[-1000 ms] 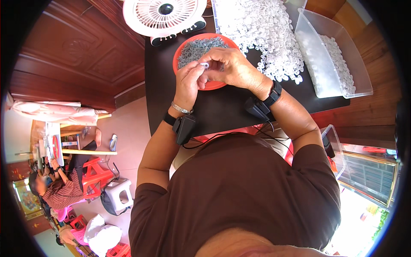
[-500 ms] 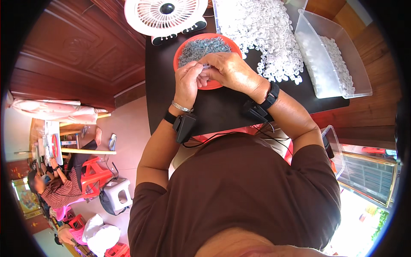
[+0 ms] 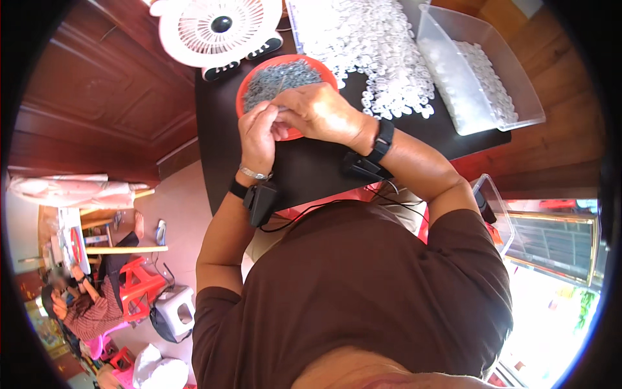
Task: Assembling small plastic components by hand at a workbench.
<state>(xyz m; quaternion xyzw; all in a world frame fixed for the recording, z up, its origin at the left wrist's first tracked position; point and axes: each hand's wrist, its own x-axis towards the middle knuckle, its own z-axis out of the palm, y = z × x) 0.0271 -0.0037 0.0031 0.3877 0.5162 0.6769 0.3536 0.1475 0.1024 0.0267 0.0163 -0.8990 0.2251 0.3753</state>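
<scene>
"Two bare hands meet at the fingertips; what is between them?"

"One small pale piece (image 3: pixel 283 109), mostly hidden by the fingers. The left hand (image 3: pixel 258 138) pinches it between thumb and fingers."

"And the right hand (image 3: pixel 326 112)?"

"It arches over from the other side, its fingertips bunched against the left ones. I cannot tell whether it grips anything of its own."

"What lies under them?"

"An orange-red bowl (image 3: pixel 326 69), round and plain-rimmed; the hands hover over its near side. Just beyond the fingers it holds slim grey pieces (image 3: pixel 275 79), a tangled, bristly heap with a dull metallic look."

"Past the right hand?"

"White pieces (image 3: pixel 369 42), flat little ovals with holes, glossy like plastic, dense farther off and thinning to a loose fringe toward the right wrist. Farther right, a clear plastic bin (image 3: pixel 521 84) with straight walls holds more of them."

"Ahead of the left hand?"

"A white fan (image 3: pixel 221 24) with a round ribbed grille, on feet shaped like black-and-white shoes. Beneath bowl and hands runs a smooth dark table (image 3: pixel 311 168)."

"Nearer the wrists?"

"A silvery bracelet (image 3: pixel 254 174) on the left one, and on each a black strap (image 3: pixel 381 138) with a boxy black unit (image 3: pixel 262 203)."
</scene>
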